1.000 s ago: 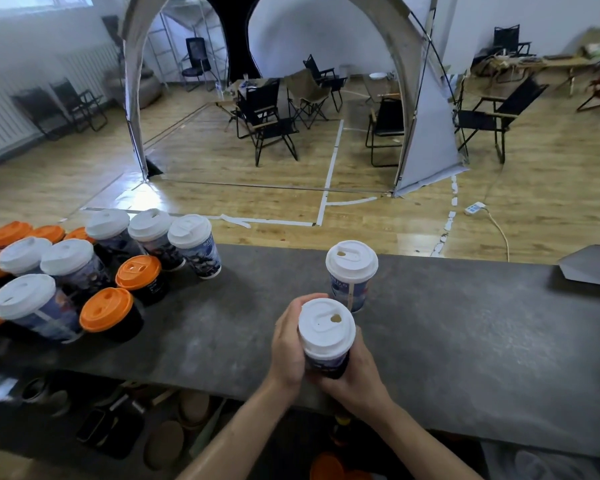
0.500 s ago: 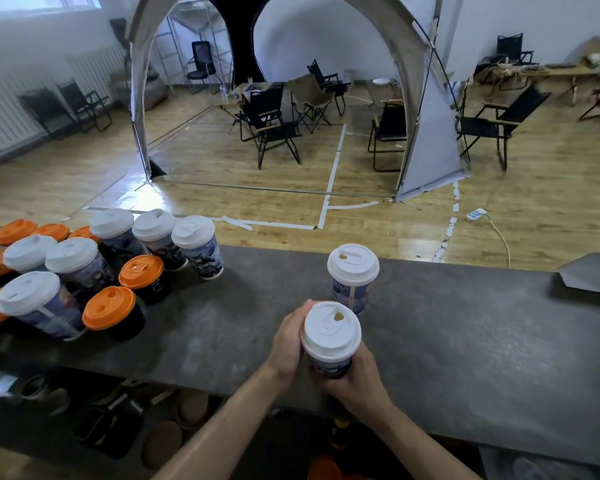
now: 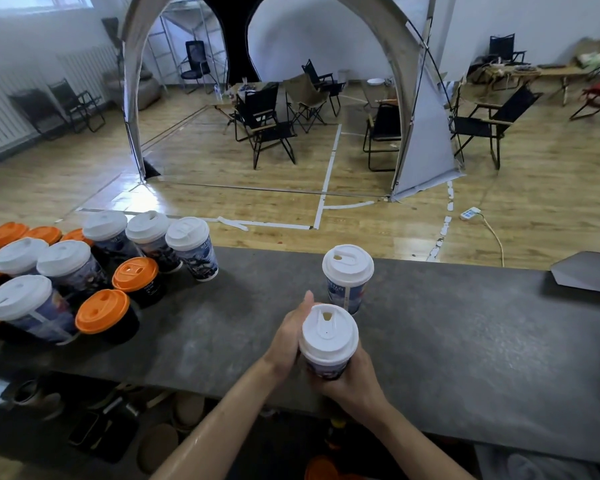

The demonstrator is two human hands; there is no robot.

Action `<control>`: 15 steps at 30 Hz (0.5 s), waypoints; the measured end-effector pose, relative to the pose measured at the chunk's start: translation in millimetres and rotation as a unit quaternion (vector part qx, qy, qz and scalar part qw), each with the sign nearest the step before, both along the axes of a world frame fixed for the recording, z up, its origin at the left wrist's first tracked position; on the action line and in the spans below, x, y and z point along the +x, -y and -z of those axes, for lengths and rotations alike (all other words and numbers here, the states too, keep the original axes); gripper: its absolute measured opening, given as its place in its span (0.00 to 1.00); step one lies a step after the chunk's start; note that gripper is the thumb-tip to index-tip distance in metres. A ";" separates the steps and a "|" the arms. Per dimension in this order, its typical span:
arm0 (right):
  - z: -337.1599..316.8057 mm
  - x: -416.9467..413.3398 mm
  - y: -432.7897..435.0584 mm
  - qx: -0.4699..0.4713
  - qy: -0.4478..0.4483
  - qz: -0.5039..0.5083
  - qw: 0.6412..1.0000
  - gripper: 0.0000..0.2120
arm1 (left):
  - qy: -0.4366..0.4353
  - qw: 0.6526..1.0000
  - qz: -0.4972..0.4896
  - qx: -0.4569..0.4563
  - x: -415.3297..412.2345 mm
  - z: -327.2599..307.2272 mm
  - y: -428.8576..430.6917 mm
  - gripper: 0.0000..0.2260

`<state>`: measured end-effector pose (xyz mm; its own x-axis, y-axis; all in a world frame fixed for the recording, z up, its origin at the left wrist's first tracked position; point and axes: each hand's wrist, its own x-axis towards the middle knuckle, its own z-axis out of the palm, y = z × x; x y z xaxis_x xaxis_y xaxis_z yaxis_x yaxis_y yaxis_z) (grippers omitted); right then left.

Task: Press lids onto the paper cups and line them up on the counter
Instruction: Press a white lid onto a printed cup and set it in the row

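A printed paper cup with a white lid [image 3: 328,336] is held upright over the dark counter [image 3: 447,327], near its front edge. My left hand [image 3: 289,336] wraps its left side and my right hand [image 3: 350,379] grips it from below and right. Just behind it stands a second white-lidded cup [image 3: 347,277] on the counter. At the left, three white-lidded cups [image 3: 191,245] stand in a row, among several more cups with white lids [image 3: 20,299] and orange lids [image 3: 102,311].
A grey angular object [image 3: 589,271] lies on the counter at the far right. Below the counter's front edge are shelves with dark clutter [image 3: 94,431]. Beyond the counter lie a wooden floor, folding chairs and a tent arch.
The held cup has stayed between both hands with little movement. The view has shifted slightly; the cups on the counter have not moved.
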<state>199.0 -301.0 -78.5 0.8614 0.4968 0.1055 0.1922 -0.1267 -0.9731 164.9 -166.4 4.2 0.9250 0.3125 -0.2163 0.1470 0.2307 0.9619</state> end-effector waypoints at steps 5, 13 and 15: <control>-5.5 0.5 -1.1 0.022 -0.005 -0.006 1.000 0.43 | 0.030 0.992 -0.123 -0.021 -9.9 -0.3 23.6 0.24; -12.1 -4.3 0.1 0.017 -0.008 -0.022 1.000 0.38 | 0.015 1.000 -0.004 0.006 -0.9 -4.4 1.6 0.21; -11.9 -3.9 0.8 0.017 -0.014 -0.018 1.000 0.40 | 0.036 0.999 -0.036 0.001 -2.9 0.5 7.2 0.19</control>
<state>195.1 -301.8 -66.6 0.8464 0.5233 0.0989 0.1682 -0.0865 -0.9820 162.1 -173.5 3.7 0.9131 0.3795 -0.1493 0.0605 0.2359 0.9699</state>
